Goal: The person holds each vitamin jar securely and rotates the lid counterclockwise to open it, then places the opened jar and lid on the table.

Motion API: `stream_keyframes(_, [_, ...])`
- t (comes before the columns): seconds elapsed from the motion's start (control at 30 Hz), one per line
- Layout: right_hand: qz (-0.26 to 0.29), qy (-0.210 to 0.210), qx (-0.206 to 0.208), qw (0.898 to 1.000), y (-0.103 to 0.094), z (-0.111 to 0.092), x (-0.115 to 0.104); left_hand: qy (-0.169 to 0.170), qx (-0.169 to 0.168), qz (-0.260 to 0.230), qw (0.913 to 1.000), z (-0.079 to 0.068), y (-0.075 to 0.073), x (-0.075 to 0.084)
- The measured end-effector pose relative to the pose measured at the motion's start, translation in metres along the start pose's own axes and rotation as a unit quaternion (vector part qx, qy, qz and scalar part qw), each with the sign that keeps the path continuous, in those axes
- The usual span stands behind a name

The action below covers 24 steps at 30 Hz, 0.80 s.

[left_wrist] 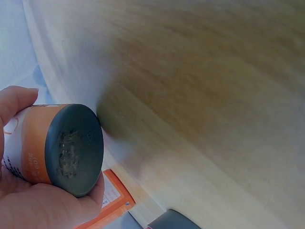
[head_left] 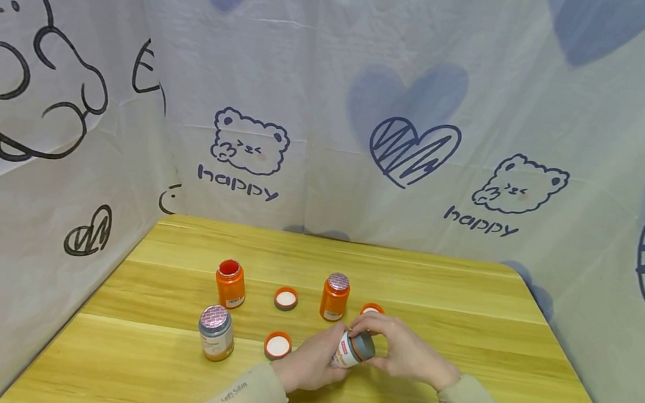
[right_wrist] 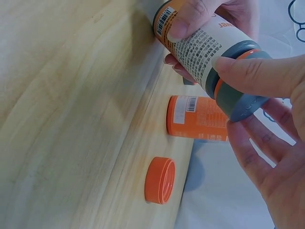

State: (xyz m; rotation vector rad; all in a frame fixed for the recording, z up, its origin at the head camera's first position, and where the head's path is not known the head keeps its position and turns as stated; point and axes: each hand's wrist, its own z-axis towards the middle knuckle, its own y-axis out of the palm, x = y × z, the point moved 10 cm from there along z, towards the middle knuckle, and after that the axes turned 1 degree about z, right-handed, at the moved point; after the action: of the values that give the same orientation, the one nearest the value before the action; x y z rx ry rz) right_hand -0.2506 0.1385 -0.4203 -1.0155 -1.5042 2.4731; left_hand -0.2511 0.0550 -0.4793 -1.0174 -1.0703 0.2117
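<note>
Tilted in the air above the table, a grey bottle (head_left: 346, 352) with a white and orange label is gripped round its body by my left hand (head_left: 316, 358). Its grey base faces the camera in the left wrist view. My right hand (head_left: 406, 351) pinches the bottle's grey cap (right_wrist: 241, 91) between thumb and fingers. An orange ring shows where cap and bottle meet. Just beyond the hands stands an orange bottle (head_left: 334, 300) with a foil seal on its mouth. Beside it lies an orange cap (right_wrist: 159, 180), partly hidden behind the right hand in the head view.
At the left stand an orange bottle (head_left: 231, 288) with its mouth uncovered and a grey bottle (head_left: 215, 338) with a foil seal. Two upturned caps with white liners lie to their right, a farther cap (head_left: 286, 299) and a nearer cap (head_left: 278, 346). Printed cloth (head_left: 323, 189) hangs around the table.
</note>
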Motion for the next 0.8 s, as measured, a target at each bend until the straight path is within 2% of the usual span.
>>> stream_keyframes(0.57, [-0.012,-0.001,0.007,1.000,0.000,-0.002,0.001,0.006,0.010,0.015,0.9998,0.000,-0.002,0.002])
stream_keyframes(0.67, [-0.001,0.013,0.017,1.000,-0.002,-0.003,0.004,0.008,0.013,0.016,0.9998,0.000,-0.002,0.002])
stream_keyframes(0.8, [0.042,0.061,0.038,0.997,-0.007,-0.003,0.010,0.003,0.012,0.011,0.9999,0.000,-0.001,0.001])
